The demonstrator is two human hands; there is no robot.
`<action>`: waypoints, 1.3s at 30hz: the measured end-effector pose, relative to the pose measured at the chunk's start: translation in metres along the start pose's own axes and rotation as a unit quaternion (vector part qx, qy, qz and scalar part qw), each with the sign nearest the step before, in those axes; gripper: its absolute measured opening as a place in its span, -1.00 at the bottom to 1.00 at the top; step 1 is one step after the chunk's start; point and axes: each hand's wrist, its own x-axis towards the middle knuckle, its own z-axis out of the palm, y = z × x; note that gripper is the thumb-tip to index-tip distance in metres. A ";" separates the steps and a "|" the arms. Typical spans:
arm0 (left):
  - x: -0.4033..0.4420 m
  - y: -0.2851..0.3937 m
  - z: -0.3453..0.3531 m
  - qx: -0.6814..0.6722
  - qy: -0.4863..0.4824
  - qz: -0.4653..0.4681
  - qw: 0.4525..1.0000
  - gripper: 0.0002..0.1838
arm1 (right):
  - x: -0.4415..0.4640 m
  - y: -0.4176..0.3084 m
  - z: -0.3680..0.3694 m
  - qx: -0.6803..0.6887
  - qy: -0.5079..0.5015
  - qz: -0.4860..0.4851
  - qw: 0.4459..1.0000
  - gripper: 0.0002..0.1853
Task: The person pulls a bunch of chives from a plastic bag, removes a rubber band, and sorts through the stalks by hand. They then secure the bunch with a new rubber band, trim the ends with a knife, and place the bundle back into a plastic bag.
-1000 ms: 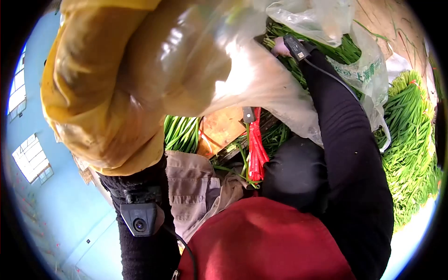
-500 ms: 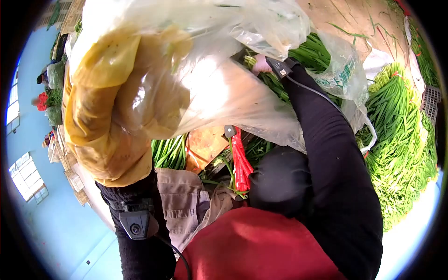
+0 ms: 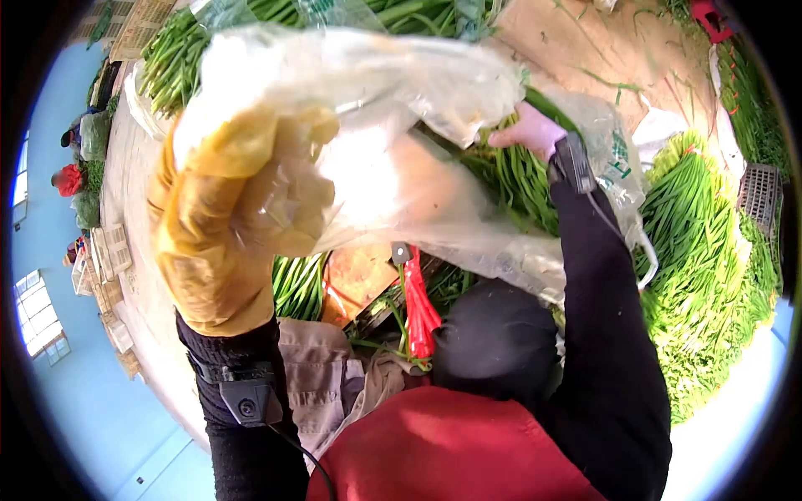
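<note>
My left hand, in a loose yellow rubber glove, is at the upper left, bent into a large clear plastic bag. The film gathers around its fingers, partly veiling and blurring them, and stretches to the right. My right hand, in a thin pink glove, lies across a bundle of long green chives beside the bag's right edge. Its fingers point left and curl over the stems; the fingertips are partly hidden. Another clear bag with green print lies just right of the right wrist.
A large heap of chives lies at right, near a grey crate. More chives are at upper left. Red ties hang before me beside a brown board. A dark rounded object, perhaps my knee, is near the red apron.
My right hand has moved right and shows more fully. The bag has come down and toward me, uncovering chives behind it. The left glove has shifted slightly right.
</note>
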 end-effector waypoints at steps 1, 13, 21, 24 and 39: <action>-0.001 0.000 0.001 0.003 0.009 -0.014 1.000 -0.65 | -0.004 0.003 -0.006 0.030 -0.029 -0.022 0.999 -0.46; -0.038 -0.007 0.013 0.038 0.001 0.116 0.993 -0.50 | -0.063 -0.003 -0.013 0.083 -0.079 -0.057 0.992 -0.61; -0.093 0.007 0.082 0.254 -0.399 0.286 0.833 -0.71 | -0.121 -0.023 0.002 0.094 -0.098 -0.086 0.987 -0.60; -0.076 -0.084 0.075 0.274 -0.376 0.155 0.872 -0.64 | -0.146 -0.025 0.011 0.061 -0.086 -0.116 0.988 -0.58; -0.073 -0.181 0.094 0.158 -0.206 -0.071 0.963 -0.77 | -0.205 -0.062 0.069 -0.001 0.010 -0.242 0.970 -0.53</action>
